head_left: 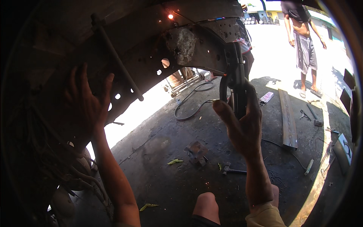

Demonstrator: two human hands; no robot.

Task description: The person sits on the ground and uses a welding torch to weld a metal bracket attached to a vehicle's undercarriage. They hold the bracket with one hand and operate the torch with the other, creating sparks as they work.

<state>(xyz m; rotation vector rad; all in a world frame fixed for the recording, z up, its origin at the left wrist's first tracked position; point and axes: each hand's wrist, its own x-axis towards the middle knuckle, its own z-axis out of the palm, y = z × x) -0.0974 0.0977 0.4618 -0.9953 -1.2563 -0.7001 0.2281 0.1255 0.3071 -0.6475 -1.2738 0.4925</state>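
Note:
My right hand point(245, 125) is wrapped round a dark welding electrode holder point(237, 75), thumb on its lever side. From the holder's head a thin welding rod point(200, 27) slants up and left. Its far end is close to a bright glowing spot point(170, 16) on a dark steel frame point(143, 62) with round holes. A small orange glow shows beside the holder. My left hand point(90, 100) is raised with fingers spread in front of the shaded frame; whether it touches the metal I cannot tell. A dark rod point(119, 62) slants across the frame between my hands.
On the concrete floor lie a hammer point(235, 171), a rusty metal piece point(196, 153), a long steel bar point(288, 119), a looped cable point(185, 118) and several hand tools at right. Dark hoses point(83, 176) hang at lower left. Another person point(304, 45) stands at upper right.

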